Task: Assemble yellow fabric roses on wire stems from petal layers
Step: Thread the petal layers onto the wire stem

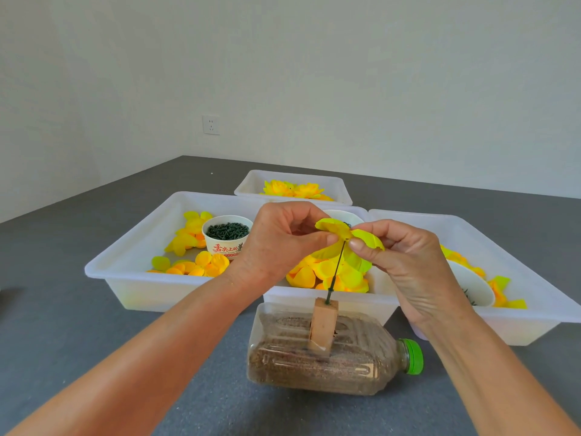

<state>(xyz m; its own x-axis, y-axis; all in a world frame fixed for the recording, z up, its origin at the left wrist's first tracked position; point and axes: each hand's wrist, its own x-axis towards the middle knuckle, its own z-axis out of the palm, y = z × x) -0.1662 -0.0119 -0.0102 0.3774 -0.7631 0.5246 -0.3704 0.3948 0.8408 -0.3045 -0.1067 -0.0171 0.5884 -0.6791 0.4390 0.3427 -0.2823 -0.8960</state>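
Both hands pinch a yellow petal layer (338, 232) at the top of the wire stem (337, 268), the left hand (276, 243) from one side and the right hand (405, 256) from the other; the stem stands in a wooden block (323, 325) set in a sand-filled bottle (317, 366). Finished roses (292, 188) lie in the far tray (251, 184), so some are done. This rose looks only begun, I judge, and loose petals (204, 267) in the near trays remain.

Single head cam, looks fwd/down, close over hands (314, 247) at table (94, 325).
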